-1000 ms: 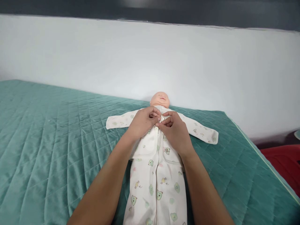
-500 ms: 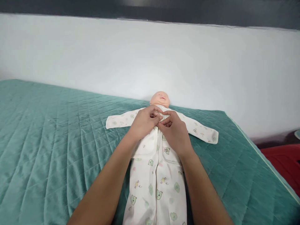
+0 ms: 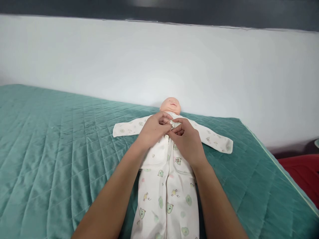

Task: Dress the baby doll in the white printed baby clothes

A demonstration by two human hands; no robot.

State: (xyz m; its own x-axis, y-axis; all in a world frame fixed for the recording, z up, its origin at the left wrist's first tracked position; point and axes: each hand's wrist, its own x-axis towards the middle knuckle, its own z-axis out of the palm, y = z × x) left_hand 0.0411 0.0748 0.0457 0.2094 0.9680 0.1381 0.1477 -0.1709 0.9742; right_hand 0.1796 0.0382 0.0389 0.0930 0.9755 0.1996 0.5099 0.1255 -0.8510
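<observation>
A baby doll lies on its back, dressed in a white baby jacket printed with small green animals, over matching trousers. Both sleeves stretch out to the sides. At the upper chest, my left hand pinches the jacket's front edge from the left. Close beside it, my right hand is closed on the front edge from the other side, thumb and fingertips pinching the cloth. A small pale button shows just below the fingers. The fingers partly hide the cloth between them.
Under the doll is a green quilted cover whose edge slants down on the right. A white wall rises behind the doll's head. A red plastic stool or chair stands beyond the right edge.
Both hands stay at the chest with only slight finger movement. A bit more of the white edge shows between the fingertips. The view has shifted very slightly.
</observation>
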